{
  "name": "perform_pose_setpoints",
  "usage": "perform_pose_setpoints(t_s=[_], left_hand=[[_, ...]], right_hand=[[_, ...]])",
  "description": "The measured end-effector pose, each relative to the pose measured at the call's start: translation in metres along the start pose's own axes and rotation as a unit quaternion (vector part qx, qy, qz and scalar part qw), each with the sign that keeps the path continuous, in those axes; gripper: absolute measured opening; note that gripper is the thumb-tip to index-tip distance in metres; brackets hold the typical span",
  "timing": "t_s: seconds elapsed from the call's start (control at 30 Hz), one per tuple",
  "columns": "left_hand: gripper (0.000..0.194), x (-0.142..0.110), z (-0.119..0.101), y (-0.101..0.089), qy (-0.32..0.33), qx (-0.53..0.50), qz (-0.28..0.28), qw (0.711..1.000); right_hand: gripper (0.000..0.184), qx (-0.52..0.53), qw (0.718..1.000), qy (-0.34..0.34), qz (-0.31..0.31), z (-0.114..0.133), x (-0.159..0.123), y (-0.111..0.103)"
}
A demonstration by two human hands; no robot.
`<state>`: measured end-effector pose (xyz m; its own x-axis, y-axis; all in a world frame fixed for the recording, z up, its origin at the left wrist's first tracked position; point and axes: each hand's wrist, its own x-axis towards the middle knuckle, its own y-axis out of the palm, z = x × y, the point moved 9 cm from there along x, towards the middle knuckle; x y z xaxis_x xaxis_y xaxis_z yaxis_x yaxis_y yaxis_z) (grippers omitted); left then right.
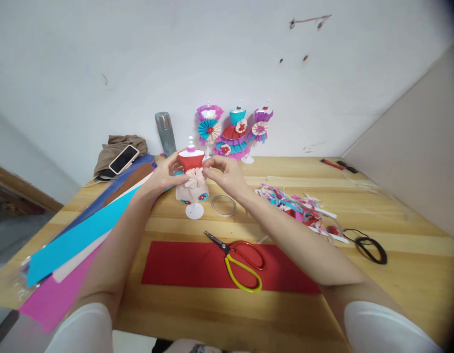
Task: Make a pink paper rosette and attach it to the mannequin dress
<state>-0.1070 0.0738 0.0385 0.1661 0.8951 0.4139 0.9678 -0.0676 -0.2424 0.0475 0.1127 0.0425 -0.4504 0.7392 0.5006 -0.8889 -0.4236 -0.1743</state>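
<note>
A small white dress form (194, 211) stands upright on the table, dressed in a red paper bodice (191, 161) and a pale skirt with blue and red flowers. A pale pink pleated rosette (196, 178) sits at its waist. From the left, my left hand (164, 175) is closed around the form, its thumb against the rosette. My right hand (227, 172) pinches at the right side of the waist, by the rosette's edge; what lies between its fingertips is hidden. Below them, scissors (227, 249) with red and yellow handles lie on a red paper strip (175, 264).
Three dressed forms, including one in a teal bodice (237, 116), stand by the wall. At left are paper strips (83, 223), a phone (124, 160) and a thermos (165, 132). Paper scraps (296, 208), a wire ring (224, 206) and a black cord (383, 255) lie rightward.
</note>
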Motion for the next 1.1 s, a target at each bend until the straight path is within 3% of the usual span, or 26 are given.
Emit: perform_pose_setpoints(t_s=[0.2, 0.4, 0.73, 0.97, 1.1], left_hand=[[0.092, -0.006, -0.013, 0.009, -0.006, -0.004, 0.011, 1.0], [0.072, -0.009, -0.017, 0.011, 0.003, 0.022, -0.022, 1.0], [0.087, -0.025, 0.009, 0.004, -0.038, 0.02, -0.045, 0.998], [0.088, -0.032, 0.011, 0.002, -0.059, 0.025, -0.087, 0.994], [0.082, -0.034, 0.008, 0.0, -0.057, 0.023, -0.103, 0.993]], right_hand=[[0.012, -0.004, 1.0, 0.006, 0.003, 0.0, -0.004, -0.001], [0.014, 0.011, 1.0, 0.001, 0.005, 0.0, -0.006, -0.001], [0.016, 0.026, 1.0, 0.004, -0.01, -0.004, -0.006, -0.001], [0.015, 0.028, 1.0, -0.004, -0.003, -0.001, -0.01, -0.001], [0.014, -0.038, 0.994, -0.077, -0.061, 0.021, -0.018, -0.009]])
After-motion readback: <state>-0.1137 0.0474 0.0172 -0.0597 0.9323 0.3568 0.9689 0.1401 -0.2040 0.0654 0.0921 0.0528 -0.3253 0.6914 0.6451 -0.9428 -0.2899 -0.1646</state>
